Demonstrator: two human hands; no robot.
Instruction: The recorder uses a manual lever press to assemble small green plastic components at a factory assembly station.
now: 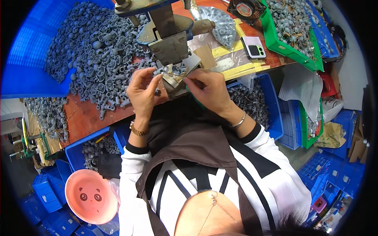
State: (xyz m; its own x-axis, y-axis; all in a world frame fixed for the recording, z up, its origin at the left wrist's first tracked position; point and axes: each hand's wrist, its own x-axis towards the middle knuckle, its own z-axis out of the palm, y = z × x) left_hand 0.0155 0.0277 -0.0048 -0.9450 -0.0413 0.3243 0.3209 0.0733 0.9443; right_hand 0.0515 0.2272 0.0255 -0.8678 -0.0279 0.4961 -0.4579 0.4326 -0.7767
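Note:
My left hand (142, 92) is closed in a pinch at the near edge of the bench, a small grey plastic part (158, 72) at its thumb and fingertip. Facing it, my right hand (208, 87) grips a thin metal rod-like piece (173, 74) that reaches toward the left fingertips. Whether the rod is a tool or a wire I cannot tell. Something green (194, 98) shows under the right hand. Just beyond both hands stands a metal bench press (169, 48), its block above a pale fixture (179, 70) with grey parts on it.
A heap of grey plastic parts (106, 51) covers the bench's left, spilling from a blue bin (31, 43). At right lie a phone (253, 47), a bag of parts (222, 29), a small fan (247, 8) and a green tray (275, 41). A pink basin (91, 196) sits lower left.

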